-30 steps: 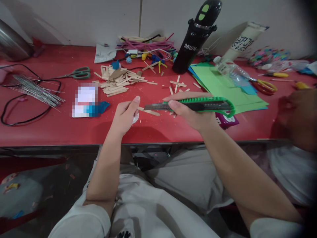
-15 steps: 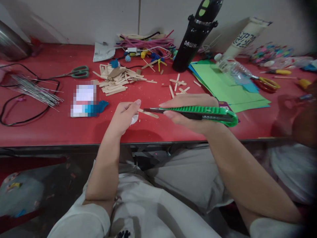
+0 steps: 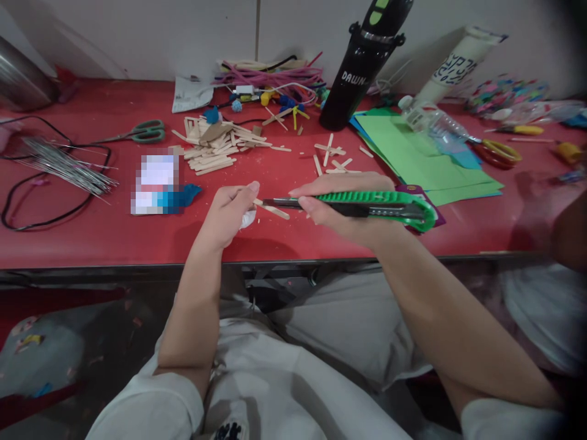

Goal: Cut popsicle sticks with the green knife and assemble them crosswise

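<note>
The left hand's (image 3: 229, 211) fingers pinch a wooden stick (image 3: 278, 213) and the right hand's (image 3: 351, 223) grip a green knife (image 3: 389, 210) — should the stick twist, its blade (image 3: 280, 203) could skid thumbward.

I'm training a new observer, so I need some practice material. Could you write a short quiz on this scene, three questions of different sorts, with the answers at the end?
1. Which hand holds the green cutter?
2. True or false: the left hand pinches a wooden stick.
3. Fill in the missing word: the black bottle at the back of the red table bears the word ____.

Key: 1. The right hand. 2. True. 3. DAWN.
</note>
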Motion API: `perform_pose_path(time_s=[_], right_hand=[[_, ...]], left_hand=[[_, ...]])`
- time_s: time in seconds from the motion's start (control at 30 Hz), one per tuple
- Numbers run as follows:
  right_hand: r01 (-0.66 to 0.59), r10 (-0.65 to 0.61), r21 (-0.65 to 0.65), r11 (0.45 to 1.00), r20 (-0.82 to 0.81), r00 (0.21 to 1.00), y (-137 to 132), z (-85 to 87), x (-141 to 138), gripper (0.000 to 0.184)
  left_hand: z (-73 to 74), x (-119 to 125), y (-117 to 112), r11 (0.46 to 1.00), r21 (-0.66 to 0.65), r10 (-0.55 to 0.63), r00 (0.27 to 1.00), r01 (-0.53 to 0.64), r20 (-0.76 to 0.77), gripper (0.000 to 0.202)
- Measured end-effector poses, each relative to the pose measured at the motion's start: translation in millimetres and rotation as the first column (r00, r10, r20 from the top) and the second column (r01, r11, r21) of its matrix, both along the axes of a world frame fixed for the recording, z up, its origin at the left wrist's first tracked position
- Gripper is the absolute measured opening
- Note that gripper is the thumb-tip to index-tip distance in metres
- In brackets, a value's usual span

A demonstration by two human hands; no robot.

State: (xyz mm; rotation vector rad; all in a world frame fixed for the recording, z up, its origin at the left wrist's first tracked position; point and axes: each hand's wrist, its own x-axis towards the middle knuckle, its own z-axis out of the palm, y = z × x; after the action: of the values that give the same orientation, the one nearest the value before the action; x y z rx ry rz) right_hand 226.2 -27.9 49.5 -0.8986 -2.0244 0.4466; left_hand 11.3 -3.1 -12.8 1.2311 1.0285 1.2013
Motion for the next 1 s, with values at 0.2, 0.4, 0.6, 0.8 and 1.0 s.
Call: perform_pose_path(time_s=[0.2,0.4,0.6,0.8,1.0], right_hand=[[0.007,-0.061,-0.260,0.966,-0.198,0.978,4,-5.1,-2,0.014],[-0.142,-0.103,-0.516,0.845,-0.417,0.903,12,-10.5,-1,0.024],[-0.154,-0.179,-0.567,0.809,-0.487,0.855,12,-10.3,-3,0.017],[-0.151,-0.237,-0.608,0.780,-0.510,0.827,13,-10.1,-6,0.020],[-0.152,-0.252,-0.619,0.770,-0.514,0.820,15,-10.3,-4,0.022]], left_hand=[[1.1,-2,-2,0.999,0.002,-0.048,0.999,0.048,0.022,0.047],[6.6,0,-7,0.995,0.041,-0.088,0.995,0.086,0.053,0.049],[7.2,-1,-8,0.991,0.081,-0.108,0.992,0.103,0.070,0.047],[9.1,-1,-10,0.990,0.101,-0.097,0.995,0.093,0.027,0.047],[9.9,-1,-12,0.989,0.123,-0.085,0.996,0.082,0.025,0.046]])
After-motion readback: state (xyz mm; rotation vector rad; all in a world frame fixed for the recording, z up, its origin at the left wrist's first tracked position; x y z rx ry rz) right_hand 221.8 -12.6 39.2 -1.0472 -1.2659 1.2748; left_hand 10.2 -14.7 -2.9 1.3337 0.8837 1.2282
